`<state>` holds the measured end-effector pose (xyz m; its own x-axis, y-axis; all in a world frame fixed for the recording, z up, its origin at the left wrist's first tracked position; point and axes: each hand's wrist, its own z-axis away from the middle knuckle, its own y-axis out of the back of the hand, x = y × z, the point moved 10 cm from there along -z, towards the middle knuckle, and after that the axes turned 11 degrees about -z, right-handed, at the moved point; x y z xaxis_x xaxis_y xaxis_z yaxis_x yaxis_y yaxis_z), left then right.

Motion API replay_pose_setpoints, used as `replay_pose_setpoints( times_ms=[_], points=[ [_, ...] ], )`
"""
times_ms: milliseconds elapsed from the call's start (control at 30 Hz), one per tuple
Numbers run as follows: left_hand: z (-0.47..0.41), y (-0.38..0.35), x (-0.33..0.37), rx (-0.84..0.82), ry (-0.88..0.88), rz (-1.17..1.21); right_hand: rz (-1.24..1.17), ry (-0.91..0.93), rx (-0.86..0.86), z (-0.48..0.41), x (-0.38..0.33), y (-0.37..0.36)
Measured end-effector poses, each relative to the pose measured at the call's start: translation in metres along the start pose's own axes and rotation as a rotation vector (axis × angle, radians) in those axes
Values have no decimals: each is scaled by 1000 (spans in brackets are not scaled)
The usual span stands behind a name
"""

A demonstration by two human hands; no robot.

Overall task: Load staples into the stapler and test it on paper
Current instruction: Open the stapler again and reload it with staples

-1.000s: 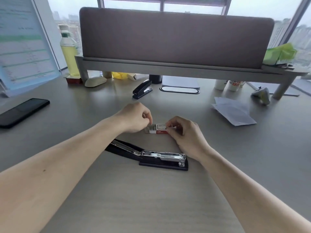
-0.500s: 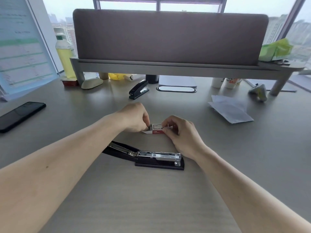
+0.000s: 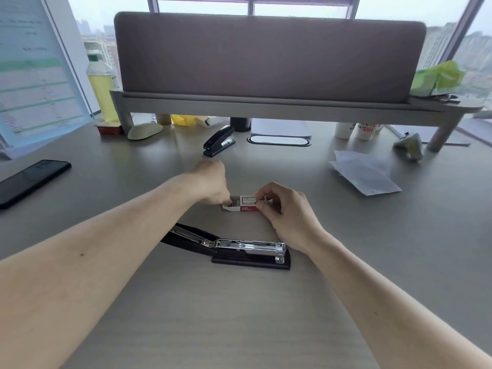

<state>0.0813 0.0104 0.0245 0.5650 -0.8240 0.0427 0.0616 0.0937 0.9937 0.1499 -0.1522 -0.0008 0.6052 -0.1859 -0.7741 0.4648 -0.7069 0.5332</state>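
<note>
Staple retrieval step. The right hand [image 3: 286, 209] pinches the staple box [image 3: 246, 204] on the table [image 3: 239, 315]; the left hand [image 3: 213, 182] has its fingertips at the box's open end. The opened stapler [image 3: 239, 249] lies just nearer, its magazine exposed. Next move: withdraw a strip and seat it there.

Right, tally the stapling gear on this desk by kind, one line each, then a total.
Staplers: 2, the opened stapler near the hands and a closed stapler farther back.
Staple boxes: 1, the staple box, open at its left end, between left hand and right hand.
Paper piles: 1, the loose papers.
Total: 4
</note>
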Motion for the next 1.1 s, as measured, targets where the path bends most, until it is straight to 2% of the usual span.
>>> replay_pose_setpoints(
  times_ms=[400, 500, 633, 733, 867, 967, 1100],
  points=[
    [-1, -4, -3, 50, 49, 61, -4, 0, -4, 1, -1, 0],
    [1, 5, -6, 117, 34, 192, -1, 2, -5, 1, -2, 0],
    [14, 20, -7, 238, 2, 485, -46, 37, 32, 2, -4, 3],
    [32, 25, -1, 305, -46, 649, -137, 55, 97, 10, -10, 12],
    [48, 25, 8, 355, -81, 720, -411, 43, 226, 20, -12, 30],
    [46, 19, 13, 339, -93, 751, -642, 13, 210, 20, -10, 27],
    [42, 16, 21, 330, -119, 744, -778, -39, 153, 16, -2, 16]
  ],
)
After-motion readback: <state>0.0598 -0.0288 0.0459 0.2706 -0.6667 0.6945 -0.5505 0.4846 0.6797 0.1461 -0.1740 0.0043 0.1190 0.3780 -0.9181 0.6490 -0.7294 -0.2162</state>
